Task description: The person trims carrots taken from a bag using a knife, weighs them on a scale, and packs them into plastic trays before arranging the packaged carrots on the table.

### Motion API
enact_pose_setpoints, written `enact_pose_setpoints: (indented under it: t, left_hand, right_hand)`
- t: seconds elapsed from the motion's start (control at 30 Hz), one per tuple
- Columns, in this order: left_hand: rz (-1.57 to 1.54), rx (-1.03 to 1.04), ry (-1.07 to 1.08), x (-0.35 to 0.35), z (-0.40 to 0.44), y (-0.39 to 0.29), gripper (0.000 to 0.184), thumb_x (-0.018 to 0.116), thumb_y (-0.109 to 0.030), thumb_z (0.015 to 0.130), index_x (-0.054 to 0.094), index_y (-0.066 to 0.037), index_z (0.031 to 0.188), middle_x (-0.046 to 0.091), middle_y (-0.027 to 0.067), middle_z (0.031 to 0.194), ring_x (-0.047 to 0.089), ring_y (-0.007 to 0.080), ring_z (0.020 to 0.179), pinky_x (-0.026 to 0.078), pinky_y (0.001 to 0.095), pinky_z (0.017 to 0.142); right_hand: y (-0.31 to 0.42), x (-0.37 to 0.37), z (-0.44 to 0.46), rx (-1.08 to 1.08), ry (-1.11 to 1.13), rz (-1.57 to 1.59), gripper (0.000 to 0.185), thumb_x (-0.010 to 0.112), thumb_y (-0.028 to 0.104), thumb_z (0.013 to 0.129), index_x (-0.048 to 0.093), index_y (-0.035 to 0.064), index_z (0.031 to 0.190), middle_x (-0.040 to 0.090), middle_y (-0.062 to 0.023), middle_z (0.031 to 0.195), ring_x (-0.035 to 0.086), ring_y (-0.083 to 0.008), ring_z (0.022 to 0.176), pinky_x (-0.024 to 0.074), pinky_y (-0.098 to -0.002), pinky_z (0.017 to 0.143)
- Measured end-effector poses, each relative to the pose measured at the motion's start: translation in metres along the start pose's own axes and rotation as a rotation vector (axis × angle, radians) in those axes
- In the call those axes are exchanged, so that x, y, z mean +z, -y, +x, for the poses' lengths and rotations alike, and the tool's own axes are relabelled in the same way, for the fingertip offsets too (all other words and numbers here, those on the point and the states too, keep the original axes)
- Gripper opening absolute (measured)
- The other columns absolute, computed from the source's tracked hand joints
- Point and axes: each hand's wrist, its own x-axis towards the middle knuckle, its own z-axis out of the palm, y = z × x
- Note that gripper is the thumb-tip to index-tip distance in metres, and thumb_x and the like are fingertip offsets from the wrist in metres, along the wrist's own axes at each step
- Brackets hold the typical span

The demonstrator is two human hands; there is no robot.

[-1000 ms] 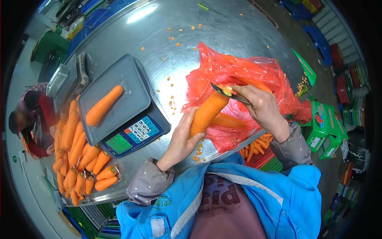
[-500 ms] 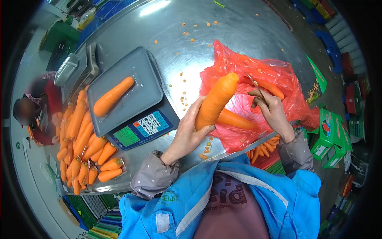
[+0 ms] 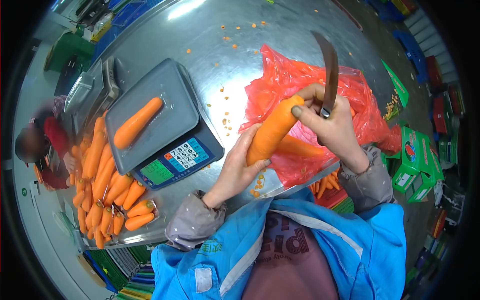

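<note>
My left hand (image 3: 237, 167) is wrapped round the lower end of a large carrot (image 3: 272, 131). At the carrot's upper end, the thumb and fingers of my right hand (image 3: 332, 120) touch its tip. That same hand holds a curved knife (image 3: 329, 67), its blade pointing up and away from the carrot. Under and behind the carrot lies an open red plastic bag (image 3: 280, 75) with another carrot (image 3: 297, 146) in it. To the left, one carrot (image 3: 137, 123) rests on the grey tray of a digital scale (image 3: 185, 97).
Many carrots (image 3: 102, 175), some in clear wrap, are heaped at the table's left. A person (image 3: 55, 140) stands beyond them. Carrot bits dot the metal table (image 3: 210, 50). Smaller carrots (image 3: 325, 185) lie in a red crate below the near edge; a green box (image 3: 412, 162) is at right.
The knife has swung from the carrot's end to point upward. My right hand has come back to the carrot and now touches its tip. The yellowish end piece seen earlier is gone from the tip.
</note>
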Motion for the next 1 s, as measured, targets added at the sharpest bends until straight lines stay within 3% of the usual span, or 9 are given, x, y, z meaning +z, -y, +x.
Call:
enact_pose_setpoints:
  t: [0.07,0.13,0.2,0.3,0.43,0.53,0.73,0.9,1.0]
  left_hand:
    - [-0.145,-0.054,0.035,0.000,-0.004,0.000,0.069,0.069,-0.007,0.075,0.031,0.000,0.132,0.043,0.0172,0.128,0.044,0.0276,0.118,0.035,0.0359,0.099]
    - [-1.082,-0.317,0.163,-0.006,-0.005,-0.014,0.075,0.069,-0.017,0.078,0.025,-0.001,0.137,0.041,0.0149,0.131,0.041,0.0256,0.123,0.035,0.0380,0.101]
    - [-1.174,-0.289,0.220,-0.012,-0.005,-0.011,0.069,0.060,-0.028,0.084,0.024,-0.004,0.137,0.036,0.0151,0.135,0.038,0.0307,0.124,0.035,0.0446,0.102]
    - [-1.775,-0.227,0.091,-0.016,0.002,-0.012,0.057,0.039,-0.036,0.093,0.022,-0.005,0.138,0.028,0.0144,0.139,0.031,0.0341,0.127,0.028,0.0541,0.104]
    - [-2.013,-0.218,0.051,-0.019,0.002,-0.008,0.056,0.040,-0.036,0.093,0.023,-0.008,0.139,0.029,0.0139,0.139,0.031,0.0316,0.127,0.022,0.0589,0.105]
    - [-1.892,-0.141,0.019,-0.016,0.001,-0.008,0.047,0.037,-0.033,0.094,0.030,-0.007,0.133,0.038,0.0174,0.132,0.033,0.0364,0.127,0.031,0.0510,0.104]
    - [-1.575,0.070,-0.082,-0.016,-0.006,-0.011,0.050,0.051,-0.021,0.090,0.030,-0.010,0.133,0.038,0.0095,0.134,0.032,0.0313,0.128,0.030,0.0468,0.105]
    - [-1.119,0.045,-0.211,-0.024,-0.012,-0.003,0.059,0.056,-0.024,0.088,0.027,-0.012,0.137,0.037,0.0091,0.134,0.034,0.0237,0.126,0.028,0.0409,0.105]
    - [-0.739,0.085,-0.284,-0.053,-0.024,0.004,0.059,0.059,-0.018,0.086,0.030,-0.008,0.135,0.040,0.0126,0.132,0.033,0.0265,0.127,0.027,0.0375,0.105]
  right_hand:
    - [0.003,0.003,0.003,0.033,-0.041,0.165,0.018,0.062,0.009,0.079,0.062,-0.0012,0.094,0.061,-0.0030,0.074,0.046,-0.0020,0.056,0.0375,-0.0197,0.050]
    - [0.006,-0.001,0.002,0.125,0.005,0.233,0.019,0.057,0.011,0.083,0.062,-0.0014,0.097,0.062,-0.0044,0.077,0.044,-0.0022,0.052,0.0370,-0.0195,0.047]
    - [0.005,-0.001,0.001,0.126,-0.104,0.269,0.020,0.052,0.011,0.087,0.061,-0.0011,0.099,0.061,-0.0046,0.078,0.041,-0.0024,0.049,0.0348,-0.0177,0.045]
    - [-0.005,-0.001,-0.008,0.109,-0.061,0.239,0.020,0.049,0.011,0.089,0.060,-0.0008,0.100,0.059,-0.0034,0.076,0.039,-0.0021,0.047,0.0305,-0.0165,0.043]
    - [-0.006,0.008,-0.019,0.134,0.001,0.190,0.017,0.050,0.010,0.089,0.060,-0.0012,0.098,0.058,-0.0030,0.075,0.040,-0.0015,0.049,0.0298,-0.0172,0.044]
    - [-0.007,0.018,-0.024,0.105,0.055,0.117,0.015,0.053,0.008,0.088,0.059,-0.0019,0.097,0.058,-0.0027,0.074,0.044,-0.0026,0.053,0.0327,-0.0182,0.047]
    - [-0.012,0.042,-0.034,0.234,0.223,0.181,0.021,0.053,0.014,0.089,0.057,-0.0017,0.102,0.054,-0.0013,0.070,0.047,-0.0049,0.055,0.0363,-0.0204,0.049]
    - [-0.019,0.072,-0.035,0.437,0.320,0.623,0.055,0.059,0.041,0.083,0.044,0.0001,0.116,0.052,-0.0037,0.074,0.043,-0.0075,0.044,0.0326,-0.0201,0.039]
    - [-0.017,0.075,-0.024,0.428,0.268,0.609,0.056,0.061,0.040,0.082,0.045,-0.0009,0.116,0.053,-0.0050,0.080,0.042,-0.0065,0.044,0.0320,-0.0186,0.039]
